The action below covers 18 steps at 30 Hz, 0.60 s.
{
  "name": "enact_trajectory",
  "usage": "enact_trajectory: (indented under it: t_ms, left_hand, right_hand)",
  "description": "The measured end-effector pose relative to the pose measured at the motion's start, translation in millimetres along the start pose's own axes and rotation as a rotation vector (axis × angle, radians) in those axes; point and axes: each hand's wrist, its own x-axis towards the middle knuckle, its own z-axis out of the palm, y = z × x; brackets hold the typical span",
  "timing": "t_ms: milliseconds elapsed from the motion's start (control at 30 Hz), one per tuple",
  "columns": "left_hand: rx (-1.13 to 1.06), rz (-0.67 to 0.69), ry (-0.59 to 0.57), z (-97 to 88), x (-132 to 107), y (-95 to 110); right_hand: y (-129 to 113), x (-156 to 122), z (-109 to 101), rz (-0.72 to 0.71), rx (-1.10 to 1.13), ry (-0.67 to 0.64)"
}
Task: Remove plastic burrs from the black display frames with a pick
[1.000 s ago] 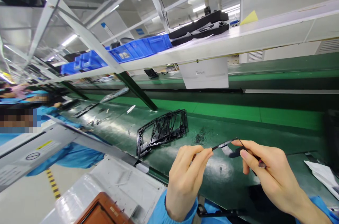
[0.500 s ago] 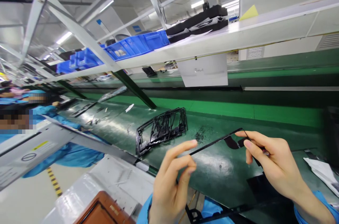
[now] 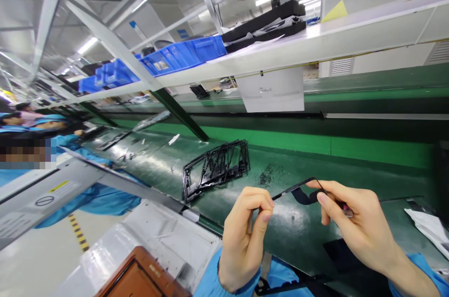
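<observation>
Over the green bench, a thin black frame (image 3: 288, 191) is stretched between my two hands, one narrow side facing me. My left hand (image 3: 247, 236) pinches the left end of that side between thumb and fingertips. At the other end, my right hand (image 3: 361, 222) is closed around the corner. A soft black strip (image 3: 302, 197) hangs in a curve below the frame beside my right fingers. Something small and pinkish shows by the right fingers, too small to name. Lower down, a black bar (image 3: 286, 289) lies near the bench edge; whether it belongs to the frame I cannot tell.
A heap of black frames (image 3: 213, 173) lies beyond my left hand, with small black scraps (image 3: 268, 175) beside it. A white packet (image 3: 426, 227) is at the right. Blue bins (image 3: 185, 56) stand on the shelf above. A co-worker in blue sits at the left; a brown tray (image 3: 140, 276) is lower left.
My left hand has moved right and up, and its fingers have closed on the frame's end. The right hand stays gripping the corner. The camera view has shifted slightly.
</observation>
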Motion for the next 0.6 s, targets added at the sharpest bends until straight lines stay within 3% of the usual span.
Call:
enact_trajectory:
  t_ms: [400, 600]
  left_hand:
    - [0.539, 0.233, 0.008, 1.5, 0.9, -8.4]
    - [0.676, 0.23, -0.008, -3.6, 0.7, -10.4]
  right_hand:
    - [-1.2, 2.2, -3.8, -0.002, -0.029, 0.034]
    - [-1.3, 3.2, -8.2, 0.004, -0.041, 0.062]
